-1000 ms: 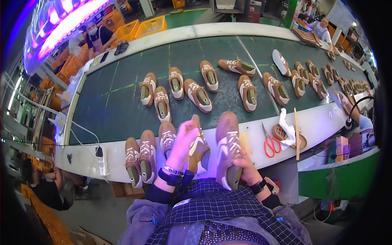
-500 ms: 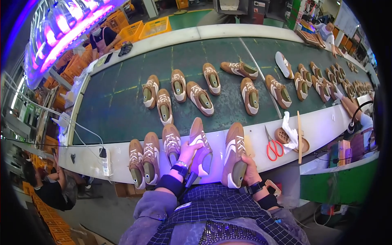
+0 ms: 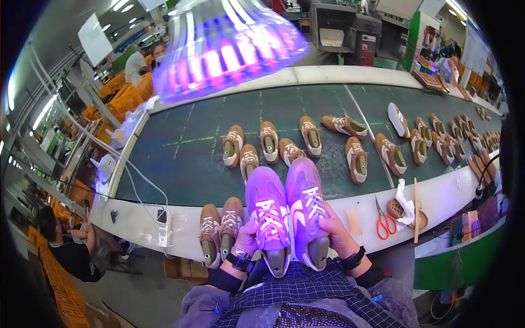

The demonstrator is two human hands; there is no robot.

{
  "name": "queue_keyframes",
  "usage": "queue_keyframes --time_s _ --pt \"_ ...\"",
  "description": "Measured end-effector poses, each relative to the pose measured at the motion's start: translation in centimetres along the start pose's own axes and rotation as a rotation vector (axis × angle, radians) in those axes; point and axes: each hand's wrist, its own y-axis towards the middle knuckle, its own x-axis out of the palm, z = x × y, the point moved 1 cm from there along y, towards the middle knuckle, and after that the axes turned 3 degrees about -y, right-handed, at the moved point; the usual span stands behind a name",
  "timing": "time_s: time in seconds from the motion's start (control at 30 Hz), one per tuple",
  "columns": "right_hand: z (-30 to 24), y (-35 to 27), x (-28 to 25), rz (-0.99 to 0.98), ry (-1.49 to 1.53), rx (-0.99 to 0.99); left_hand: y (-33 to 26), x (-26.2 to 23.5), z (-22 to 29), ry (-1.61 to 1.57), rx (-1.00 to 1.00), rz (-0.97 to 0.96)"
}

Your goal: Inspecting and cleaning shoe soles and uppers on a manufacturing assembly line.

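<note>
Side by side above the near white ledge, I hold two brown sneakers with white laces, toes pointing away and tilted up. My left hand [image 3: 248,236] is closed around the side of the left sneaker [image 3: 266,191]. The right sneaker [image 3: 305,188] is gripped by my right hand [image 3: 337,234] near its collar, the thumb on its side. Olive-green lasts fill both shoe openings. Purple light tints the uppers. Left of my left hand, a pair of matching sneakers [image 3: 221,225] stands on the ledge.
A glowing purple lamp [image 3: 229,57] hangs ahead. Many sneakers stand on the dark green conveyor belt [image 3: 180,158]. To my right lie red-handled scissors [image 3: 386,224], a loose sole [image 3: 420,220], white tissue [image 3: 405,203] and a thin stick [image 3: 416,210]. A power strip [image 3: 163,227] sits left.
The two held sneakers have come together, raised and turned with their laces toward me. One sneaker that stood beside my left hand no longer shows on the ledge. My view has tilted up.
</note>
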Motion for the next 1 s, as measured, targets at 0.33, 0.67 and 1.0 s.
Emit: queue_keyframes --time_s 0.33,0.67,1.0 --pt "1.7 0.6 2.5 -0.252 0.412 0.281 -2.9 1.1 2.4 -0.351 0.071 0.175" --pt "3.1 1.3 1.8 0.067 0.477 0.141 -2.0 -1.2 4.5 -0.295 0.322 0.304" --pt "4.2 1.3 1.6 0.384 0.473 -0.035 -1.7 -1.7 3.3 -0.325 0.277 0.518"
